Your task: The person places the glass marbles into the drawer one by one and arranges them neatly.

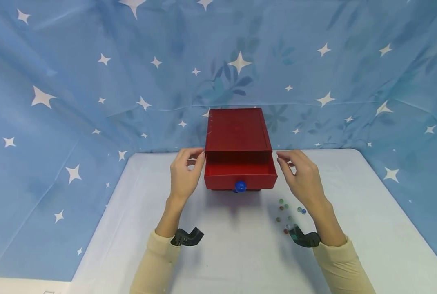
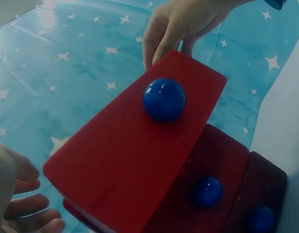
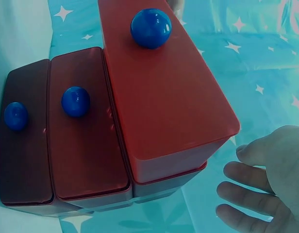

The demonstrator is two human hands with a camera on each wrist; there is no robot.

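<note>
- The red drawer chest [image 1: 238, 134] stands at the far middle of the white table [image 1: 240, 253], its back near the starred blue cloth [image 1: 93, 81].
- Its top drawer [image 1: 240, 173] is pulled out toward the person, and the blue knob [image 1: 240, 186] on its front faces them; the wrist views show two lower drawers pushed in, each with its own blue knob [image 3: 75, 101].
- The left hand [image 1: 183, 173] sits at the chest's left edge, fingers loosely bent and fingertips at or just beside the corner (whether they actually touch cannot be told); it grips nothing.
- The right hand [image 1: 301, 175] hovers just off the drawer's right side, fingers relaxed and apart, empty.
- By the look of it, the step in hand is work at the open drawer, with both hands framing it.
- A likely next move would be taking up the small coloured beads [image 1: 288, 214] scattered on the table near the right wrist; they are tiny and would roll, so a fine pinch is called for.
- The cloth drapes the walls on all sides of the table.
</note>
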